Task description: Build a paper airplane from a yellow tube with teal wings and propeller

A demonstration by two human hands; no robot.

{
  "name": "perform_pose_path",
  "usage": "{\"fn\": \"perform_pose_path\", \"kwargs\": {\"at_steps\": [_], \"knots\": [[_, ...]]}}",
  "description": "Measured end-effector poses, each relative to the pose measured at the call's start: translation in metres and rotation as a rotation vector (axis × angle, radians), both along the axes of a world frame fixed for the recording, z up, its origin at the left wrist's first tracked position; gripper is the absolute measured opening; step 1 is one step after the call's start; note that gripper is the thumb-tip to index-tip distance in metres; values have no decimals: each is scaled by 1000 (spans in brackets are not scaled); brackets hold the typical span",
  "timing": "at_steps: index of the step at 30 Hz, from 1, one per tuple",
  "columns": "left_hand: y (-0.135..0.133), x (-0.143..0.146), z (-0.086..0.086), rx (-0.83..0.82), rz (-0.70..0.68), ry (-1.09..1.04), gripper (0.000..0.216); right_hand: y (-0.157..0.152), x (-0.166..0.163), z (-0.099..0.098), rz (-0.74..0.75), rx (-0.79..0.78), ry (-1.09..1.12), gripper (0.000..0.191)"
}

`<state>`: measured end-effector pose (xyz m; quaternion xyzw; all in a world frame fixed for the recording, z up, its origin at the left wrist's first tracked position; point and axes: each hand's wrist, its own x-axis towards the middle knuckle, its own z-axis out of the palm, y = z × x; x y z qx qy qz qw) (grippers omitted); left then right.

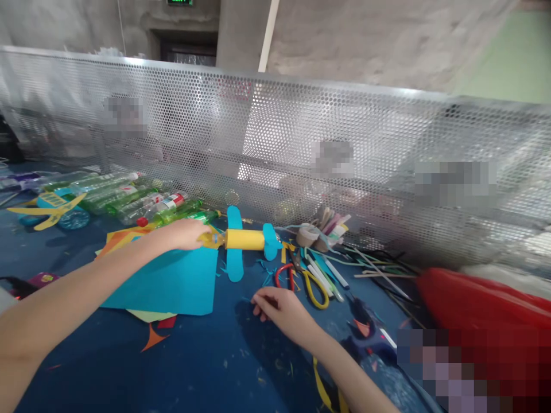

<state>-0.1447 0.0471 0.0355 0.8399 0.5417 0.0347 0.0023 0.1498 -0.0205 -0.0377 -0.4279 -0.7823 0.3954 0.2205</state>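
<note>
A model plane [245, 240], its yellow body crossed by two blue strips [235, 269], is held out to the right of a blue sheet [172, 281], near the sheet's far right corner. Its rear end is grasped by the left hand [189, 234]; whether the body is lifted or rested on the blue tabletop [193, 367] cannot be told. To the right of the sheet, the right hand [278, 307] is poised with fingers curled, well apart from the plane; whether anything small is pinched there cannot be made out.

Scissors [297, 263] are seen to the right of the sheet, an apparent glue gun [371, 343] farther to its right, and plastic bottles [116, 198] are laid beyond it. With body and strips joined, the step in hand is judged to be the positioning or checking of an assembled model. For the next move, a light, steady left-hand grip is called for, so that the strips are not bent, with the right hand brought across if support is needed.
</note>
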Motion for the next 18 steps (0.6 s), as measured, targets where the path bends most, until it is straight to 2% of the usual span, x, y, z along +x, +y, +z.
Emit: {"fn": "perform_pose_path", "kwargs": {"at_steps": [2, 6, 11, 18], "knots": [[6, 9, -7, 15, -34, -58, 36, 0, 0, 0, 3, 8, -7, 25], [23, 27, -25, 43, -6, -201, 38, -1, -1, 0, -12, 19, -22, 24], [41, 35, -47, 21, -8, -336, 33, 0, -1, -2, -19, 2, -7, 23], [48, 27, -57, -56, -53, -454, 34, -1, -2, -1, -23, 18, -8, 22]]}}
